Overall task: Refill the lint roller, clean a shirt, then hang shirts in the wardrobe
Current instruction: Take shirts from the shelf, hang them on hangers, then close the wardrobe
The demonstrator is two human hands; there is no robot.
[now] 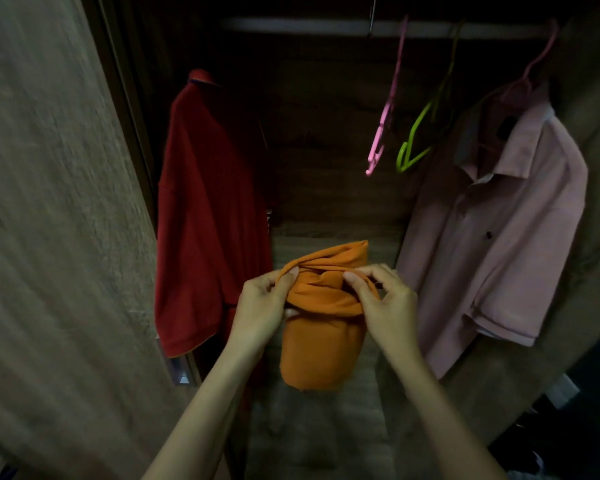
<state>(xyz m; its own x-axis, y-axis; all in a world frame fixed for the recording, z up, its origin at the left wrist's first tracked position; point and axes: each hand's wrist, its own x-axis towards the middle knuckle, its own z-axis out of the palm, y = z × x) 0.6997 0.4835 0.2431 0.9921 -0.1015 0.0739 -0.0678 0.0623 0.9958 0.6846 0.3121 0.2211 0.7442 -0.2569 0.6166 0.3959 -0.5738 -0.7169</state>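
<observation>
An orange shirt (321, 344), bunched and twisted at its top, hangs down in front of the open wardrobe. My left hand (265, 303) pinches its upper left fold and my right hand (383, 299) pinches the upper right fold. A red polo shirt (205, 209) hangs at the left of the rail (291, 25). At the right hangs a pink button shirt (499, 237) on a pink hanger (537, 60). Two bare hangers dangle between them: a pink hanger (383, 126) and a green hanger (416, 140). No lint roller is in view.
The wardrobe's wooden door (49, 220) stands open at the left, close to my left arm. A wooden shelf (336, 233) lies behind the orange shirt. The right side panel (596, 237) curves past the pink shirt. Dark items lie at the bottom right.
</observation>
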